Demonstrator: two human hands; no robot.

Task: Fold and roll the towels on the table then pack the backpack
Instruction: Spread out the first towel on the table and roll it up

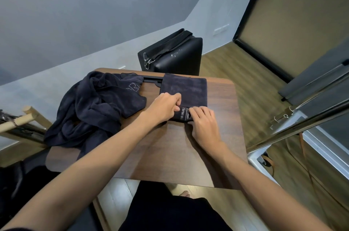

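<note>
Now both hands work at the near end of a folded dark towel (184,89) that lies flat toward the far right of the wooden desk (170,151). The left hand (164,107) has its fingers (176,98) curled around the towel's near edge, where the cloth is turned up into a thick roll showing white lettering. The right hand (204,124) sits just beside it on the right, its fingers bent over and gripping the same rolled edge. To the left, a heap of crumpled dark towels (94,109) covers the far left part of the desk and hangs over its left edge. Beyond the far edge of the desk stands a black bag (173,55) with straps over its top, against the grey wall (85,28).
</note>
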